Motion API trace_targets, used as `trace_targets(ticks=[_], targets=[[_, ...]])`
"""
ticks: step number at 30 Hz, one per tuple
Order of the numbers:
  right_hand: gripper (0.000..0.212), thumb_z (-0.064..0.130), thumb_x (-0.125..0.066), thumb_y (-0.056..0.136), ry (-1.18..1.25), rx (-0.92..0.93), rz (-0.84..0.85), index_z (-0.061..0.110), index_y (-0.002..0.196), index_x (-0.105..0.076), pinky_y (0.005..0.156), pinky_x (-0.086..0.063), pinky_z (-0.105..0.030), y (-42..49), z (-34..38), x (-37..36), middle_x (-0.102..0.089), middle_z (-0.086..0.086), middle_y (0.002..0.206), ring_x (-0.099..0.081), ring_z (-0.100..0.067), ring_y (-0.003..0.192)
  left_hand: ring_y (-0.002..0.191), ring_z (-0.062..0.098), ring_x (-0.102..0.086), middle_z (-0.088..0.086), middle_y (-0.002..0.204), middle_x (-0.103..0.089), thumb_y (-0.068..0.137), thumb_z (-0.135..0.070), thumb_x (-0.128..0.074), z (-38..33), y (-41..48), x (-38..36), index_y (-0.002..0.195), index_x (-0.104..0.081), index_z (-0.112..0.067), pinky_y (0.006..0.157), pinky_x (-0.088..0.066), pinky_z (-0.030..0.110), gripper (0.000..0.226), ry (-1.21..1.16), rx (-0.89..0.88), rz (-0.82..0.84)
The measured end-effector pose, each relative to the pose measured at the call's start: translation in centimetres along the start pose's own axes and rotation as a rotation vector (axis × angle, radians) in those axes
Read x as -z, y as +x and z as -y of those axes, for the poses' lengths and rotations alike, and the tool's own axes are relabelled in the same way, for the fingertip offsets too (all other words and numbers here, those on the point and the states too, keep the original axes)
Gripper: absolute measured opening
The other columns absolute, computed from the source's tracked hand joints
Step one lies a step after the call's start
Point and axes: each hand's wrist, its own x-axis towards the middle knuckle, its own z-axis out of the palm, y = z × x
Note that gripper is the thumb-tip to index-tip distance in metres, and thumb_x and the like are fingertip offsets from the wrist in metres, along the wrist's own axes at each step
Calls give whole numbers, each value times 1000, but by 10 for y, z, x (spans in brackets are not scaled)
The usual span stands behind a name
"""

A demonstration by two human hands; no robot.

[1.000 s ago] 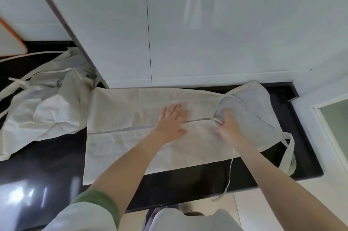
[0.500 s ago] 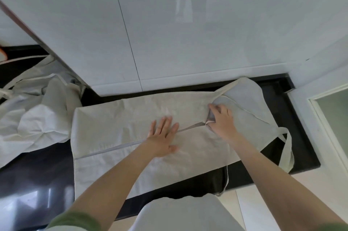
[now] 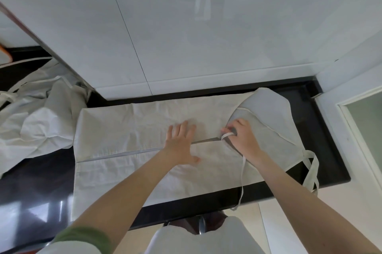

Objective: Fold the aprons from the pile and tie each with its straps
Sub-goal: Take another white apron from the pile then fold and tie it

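This looks like a kitchen in a home. A glossy black stone worktop (image 3: 31,191) runs along the wall, and flat shiny white cabinet doors (image 3: 186,26), divided by a thin seam, hang above it. At the right side stands a white frame with a greenish glass pane (image 3: 368,129).

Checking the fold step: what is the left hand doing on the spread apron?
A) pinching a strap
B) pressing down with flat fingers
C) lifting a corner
B: the left hand lies flat, fingers straight, on the apron; the right hand pinches the strap.
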Motion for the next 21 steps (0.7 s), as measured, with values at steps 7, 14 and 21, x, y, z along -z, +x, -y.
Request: trace_targets(ticks=[7, 14, 21], targets=[[44, 21, -72, 84, -39, 48, 155, 14, 125, -59, 102, -32, -29, -11, 2, -11, -47, 6, 116, -34, -9, 109, 131, 23, 45, 10, 150, 41, 75, -71, -60, -24, 20, -12, 149, 24, -25, 109, 24, 53, 121, -12, -63, 74], [28, 22, -72, 77, -261, -31, -36, 5, 94, -57, 86, -35, -34, -11, 1, -25, -53, -10, 101, -46, -29, 101, 126, 24, 49, 8, 144, 49, 74, -73, -58, -22, 21, -18, 146, 31, -26, 108, 26, 52, 124, 8, -63, 102], [64, 19, -68, 84, -95, 12, 79, 15, 142, -42, 107, -28, -33, -14, 12, -28, -39, -2, 141, -31, -24, 126, 128, 25, 48, 7, 142, 50, 74, -74, -58, -22, 19, -21, 141, 37, -27, 110, 24, 53, 125, 4, -69, 116]])
